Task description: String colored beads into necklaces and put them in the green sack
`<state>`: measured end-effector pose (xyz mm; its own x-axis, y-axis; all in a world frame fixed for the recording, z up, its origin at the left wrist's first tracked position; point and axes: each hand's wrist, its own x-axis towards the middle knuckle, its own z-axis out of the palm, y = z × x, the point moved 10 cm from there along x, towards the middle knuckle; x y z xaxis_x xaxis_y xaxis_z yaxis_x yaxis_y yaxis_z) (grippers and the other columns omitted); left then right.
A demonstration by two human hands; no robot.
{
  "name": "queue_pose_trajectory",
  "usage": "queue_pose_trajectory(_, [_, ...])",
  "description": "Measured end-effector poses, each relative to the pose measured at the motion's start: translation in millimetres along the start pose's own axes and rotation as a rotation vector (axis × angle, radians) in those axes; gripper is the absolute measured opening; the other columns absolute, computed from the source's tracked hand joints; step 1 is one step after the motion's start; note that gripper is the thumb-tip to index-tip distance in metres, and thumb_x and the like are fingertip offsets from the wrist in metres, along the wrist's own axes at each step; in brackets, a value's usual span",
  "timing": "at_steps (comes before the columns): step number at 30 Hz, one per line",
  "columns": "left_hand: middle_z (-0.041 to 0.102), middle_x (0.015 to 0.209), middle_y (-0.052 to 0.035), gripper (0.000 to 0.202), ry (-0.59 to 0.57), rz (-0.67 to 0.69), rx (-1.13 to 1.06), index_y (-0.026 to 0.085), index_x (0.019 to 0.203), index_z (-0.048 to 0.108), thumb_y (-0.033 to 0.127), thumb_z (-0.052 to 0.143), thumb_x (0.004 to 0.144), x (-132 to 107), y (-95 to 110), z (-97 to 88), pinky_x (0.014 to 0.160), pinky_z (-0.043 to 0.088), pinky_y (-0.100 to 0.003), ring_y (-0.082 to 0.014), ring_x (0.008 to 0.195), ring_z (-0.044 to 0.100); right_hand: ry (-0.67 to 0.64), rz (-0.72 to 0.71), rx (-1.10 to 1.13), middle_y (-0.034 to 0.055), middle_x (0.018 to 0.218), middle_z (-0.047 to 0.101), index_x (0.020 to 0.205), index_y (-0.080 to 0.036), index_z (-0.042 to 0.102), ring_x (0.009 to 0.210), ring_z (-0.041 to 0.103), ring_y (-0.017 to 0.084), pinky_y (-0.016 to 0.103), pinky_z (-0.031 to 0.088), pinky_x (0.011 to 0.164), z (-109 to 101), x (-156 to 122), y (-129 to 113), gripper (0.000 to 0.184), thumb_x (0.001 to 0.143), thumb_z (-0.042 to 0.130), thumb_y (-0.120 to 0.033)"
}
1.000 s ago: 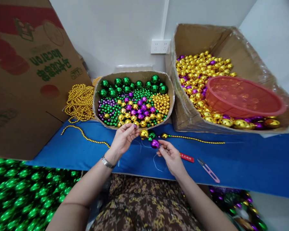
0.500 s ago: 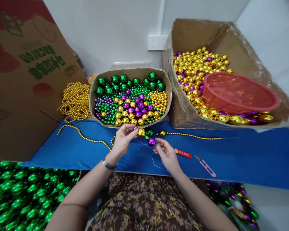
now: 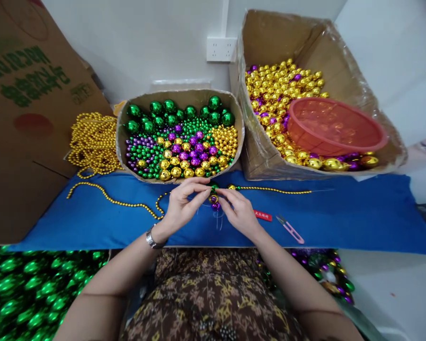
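Note:
My left hand [image 3: 188, 201] and my right hand [image 3: 237, 208] meet fingertip to fingertip above the blue cloth, both closed in a pinch on a bead string. A green bead [image 3: 214, 185] shows between the fingertips. Below it hang a gold bead [image 3: 213, 199] and a purple bead [image 3: 216, 207], with loose clear thread [image 3: 219, 221] under them. The fingers cover part of this cluster. Right of it, a gold bead [image 3: 231, 187] leads into a strand of small gold beads [image 3: 273, 190] lying on the cloth.
Behind my hands stands a box of mixed beads [image 3: 118, 147]. At right, a larger carton [image 3: 255, 163] holds gold beads and a red basket [image 3: 341, 147]. Pink thread snips [image 3: 291, 230] and a red label [image 3: 262, 215] lie on the blue cloth [image 3: 358, 213]. Gold bead strands [image 3: 94, 142] pile at left.
My hands have come together, the right moving in to meet the left. The purple and gold beads, apart before, are now bunched under my fingertips. The camera view has shifted.

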<state>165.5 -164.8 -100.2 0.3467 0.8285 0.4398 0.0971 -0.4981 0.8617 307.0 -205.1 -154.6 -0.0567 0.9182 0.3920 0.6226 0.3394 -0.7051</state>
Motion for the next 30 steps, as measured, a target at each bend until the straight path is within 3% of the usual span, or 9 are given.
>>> queue_pose_trajectory(5, [0.071,0.102,-0.0064,0.009,0.075,0.13,-0.059,0.02,0.089,0.072,0.017,0.065,0.085,11.5,43.4,-16.6,0.085,0.053,-0.03,-0.0163,0.097,0.065,-0.028,-0.108,0.07,0.0057,0.099,0.072,0.106,-0.02,0.067,0.089,0.067,0.016,0.029,0.053,0.082,4.1,11.4,-19.7,0.024,0.097,0.046,-0.029])
queue_pose_trajectory(8, [0.068,0.111,-0.0081,0.022,0.059,0.1,-0.141,0.021,0.109,0.067,0.019,0.061,0.088,6.9,28.0,-14.7,0.088,0.052,-0.032,-0.0177,0.104,0.064,-0.001,-0.056,0.145,0.0039,0.088,0.072,0.102,-0.02,0.068,0.079,0.067,0.014,0.025,0.053,0.075,-5.4,12.6,-19.4,0.025,0.097,0.046,-0.031])
queue_pose_trajectory(12, [0.058,0.13,-0.0127,0.055,-0.319,0.092,-0.017,0.02,0.132,0.051,0.03,0.069,0.081,-16.4,-17.5,47.6,0.099,0.046,-0.041,-0.0256,0.118,0.055,0.011,0.021,0.258,-0.0002,0.071,0.065,0.105,-0.021,0.068,0.062,0.062,0.01,0.022,0.05,0.063,-19.7,16.7,-31.3,0.03,0.098,0.044,-0.036])
queue_pose_trajectory(15, [0.066,0.101,-0.0092,0.022,-0.52,0.197,0.207,0.016,0.105,0.063,0.029,0.057,0.089,-38.6,-45.1,91.0,0.09,0.048,-0.038,-0.022,0.096,0.061,0.012,0.027,0.338,-0.0037,0.059,0.056,0.103,-0.022,0.069,0.052,0.054,0.009,0.021,0.045,0.055,-30.6,20.0,-44.2,0.03,0.097,0.045,-0.038])
queue_pose_trajectory(18, [0.064,0.088,-0.0068,0.019,-0.624,0.293,0.545,0.017,0.102,0.062,0.017,0.044,0.094,-50.9,-69.7,107.4,0.09,0.046,-0.039,-0.0188,0.085,0.059,0.209,0.055,0.444,-0.0065,0.054,0.046,0.101,-0.023,0.067,0.047,0.046,0.007,0.02,0.038,0.048,-70.6,20.8,-38.6,0.025,0.096,0.048,-0.039])
queue_pose_trajectory(22, [0.061,0.085,-0.0081,0.019,-0.673,0.372,0.927,0.016,0.099,0.06,0.01,0.044,0.091,-56.4,-95.6,90.5,0.092,0.045,-0.042,-0.0214,0.089,0.058,0.637,0.026,0.626,-0.0089,0.052,0.035,0.093,-0.024,0.064,0.042,0.033,0.006,0.019,0.03,0.042,-152.9,12.2,-20.9,0.017,0.093,0.056,-0.038])
queue_pose_trajectory(25, [0.064,0.098,-0.0123,0.02,-0.62,0.352,1.039,0.014,0.107,0.06,0.01,0.05,0.09,-56.6,-98.8,68.2,0.1,0.041,-0.048,-0.0261,0.107,0.057,0.832,-0.036,0.686,-0.0085,0.051,0.033,0.087,-0.022,0.064,0.041,0.03,0.006,0.02,0.028,0.04,-191.2,5.0,-18.4,0.014,0.091,0.059,-0.035])
queue_pose_trajectory(28, [0.064,0.113,-0.0146,0.031,-0.62,0.33,0.912,0.014,0.117,0.058,0.025,0.06,0.088,-53.3,-78.7,52.5,0.094,0.046,-0.042,-0.0268,0.109,0.059,0.814,-0.013,0.685,-0.007,0.053,0.037,0.09,-0.021,0.065,0.044,0.034,0.007,0.021,0.033,0.042,-187.9,3.6,-16.8,0.016,0.092,0.058,-0.035])
queue_pose_trajectory(30, [0.068,0.104,-0.0089,0.027,-0.594,0.31,0.723,0.018,0.111,0.062,0.034,0.059,0.089,-35.9,-56.3,35.4,0.08,0.05,-0.031,-0.0193,0.093,0.065,0.708,0.06,0.666,-0.0055,0.06,0.041,0.099,-0.021,0.064,0.05,0.041,0.008,0.022,0.039,0.048,-166.6,3.7,-10.8,0.019,0.092,0.057,-0.037])
